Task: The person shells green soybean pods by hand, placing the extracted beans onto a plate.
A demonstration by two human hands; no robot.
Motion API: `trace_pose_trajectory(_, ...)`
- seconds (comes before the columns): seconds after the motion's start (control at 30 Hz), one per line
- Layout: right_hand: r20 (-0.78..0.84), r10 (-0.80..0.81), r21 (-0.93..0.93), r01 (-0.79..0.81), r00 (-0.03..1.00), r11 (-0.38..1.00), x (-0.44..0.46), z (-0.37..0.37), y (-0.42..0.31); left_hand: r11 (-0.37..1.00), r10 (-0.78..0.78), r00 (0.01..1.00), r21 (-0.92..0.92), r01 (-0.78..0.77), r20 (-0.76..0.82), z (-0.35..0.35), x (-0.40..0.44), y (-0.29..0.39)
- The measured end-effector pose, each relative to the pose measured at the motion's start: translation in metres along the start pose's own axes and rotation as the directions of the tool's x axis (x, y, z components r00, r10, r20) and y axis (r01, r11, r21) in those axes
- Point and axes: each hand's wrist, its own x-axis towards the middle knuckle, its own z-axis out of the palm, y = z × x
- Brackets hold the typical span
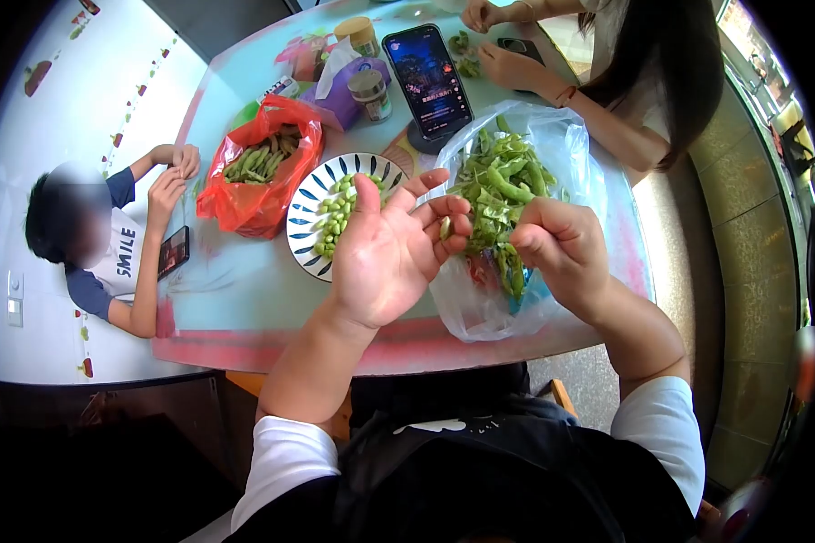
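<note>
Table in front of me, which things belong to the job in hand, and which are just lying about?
Likely the job's: green pods; clear bag; shelled beans; striped plate; red bag.
Likely just lying about: propped phone; purple tissue box; lidded jar.

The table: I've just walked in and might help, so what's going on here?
The person's open left hand has a small pale-green piece at its fingers. The right hand is curled shut near the clear bag of green pods; its contents are hidden. Shelled beans lie on the plate. Two other people are at the table.
</note>
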Motion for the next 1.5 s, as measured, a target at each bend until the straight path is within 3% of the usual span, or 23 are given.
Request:
trace_pose_trajectory(0.03,-0.048,-0.109,-0.12,0.102,0.993,0.987,0.002,0.004,0.0,1.0,-0.005,0.997,0.001,0.005,0.078,-0.005,0.001,0.0)
trace_pose_trajectory(0.1,-0.095,-0.27,-0.293,0.232,0.958,0.928,0.009,0.011,-0.005,1.0,-0.002,1.0,0.028,0.002,0.011,0.005,-0.001,-0.001)
trace_pose_trajectory(0.23,0.076,-0.456,-0.422,0.443,0.887,0.791,0.013,0.012,0.0,0.997,-0.001,1.0,0.081,0.0,0.012,0.01,-0.001,-0.005)
trace_pose_trajectory(0.37,0.14,-0.5,-0.524,0.493,0.854,0.695,0.014,0.019,0.002,0.991,-0.046,0.99,0.129,0.028,0.137,0.011,-0.004,-0.011)
trace_pose_trajectory(0.47,0.135,-0.503,-0.498,0.497,0.854,0.71,0.015,0.016,0.001,0.992,-0.038,0.993,0.122,0.024,0.116,0.015,-0.005,-0.012)
trace_pose_trajectory(0.57,0.054,-0.391,-0.431,0.375,0.919,0.821,0.008,0.013,0.001,0.965,-0.018,0.998,0.263,0.001,0.064,0.009,-0.004,-0.015)
trace_pose_trajectory(0.6,0.026,-0.319,-0.381,0.304,0.947,0.873,0.008,0.012,0.001,0.862,0.055,0.997,0.501,-0.077,0.059,0.004,-0.004,-0.017)
trace_pose_trajectory(0.67,-0.015,-0.163,-0.27,0.153,0.986,0.951,0.008,0.01,-0.001,0.48,0.193,0.976,0.857,-0.187,0.105,-0.006,-0.005,-0.02)
trace_pose_trajectory(0.7,-0.003,-0.013,-0.205,0.013,1.0,0.979,0.009,0.008,-0.01,0.34,0.354,0.91,0.876,-0.342,0.218,-0.004,-0.003,-0.024)
trace_pose_trajectory(0.8,0.038,0.178,-0.017,-0.178,0.983,0.984,0.009,0.008,-0.013,-0.135,0.405,0.817,0.91,-0.392,0.411,0.005,-0.007,-0.021)
trace_pose_trajectory(0.83,0.039,0.115,-0.083,-0.112,0.993,0.99,0.009,0.007,-0.012,-0.193,0.463,0.761,0.89,-0.413,0.454,0.007,-0.005,-0.023)
trace_pose_trajectory(1.0,0.07,-0.266,-0.383,0.272,0.961,0.883,0.008,0.014,-0.001,-0.188,0.504,0.732,0.885,-0.425,0.458,0.0,-0.004,-0.025)
trace_pose_trajectory(1.13,0.068,-0.291,-0.38,0.295,0.954,0.877,0.008,0.017,0.004,-0.175,0.528,0.718,0.886,-0.43,0.453,0.003,-0.003,-0.025)
trace_pose_trajectory(1.33,0.079,-0.294,-0.418,0.3,0.952,0.858,0.007,0.015,0.001,-0.181,0.479,0.787,0.921,-0.346,0.389,0.001,-0.004,-0.019)
trace_pose_trajectory(1.4,0.089,-0.232,-0.489,0.245,0.969,0.837,0.006,0.007,-0.004,-0.055,0.478,0.815,0.937,-0.344,0.327,-0.002,-0.004,-0.021)
trace_pose_trajectory(1.5,0.032,-0.397,-0.626,0.329,0.917,0.708,0.014,0.003,-0.003,0.13,0.467,0.845,0.925,-0.357,0.26,-0.008,-0.002,-0.027)
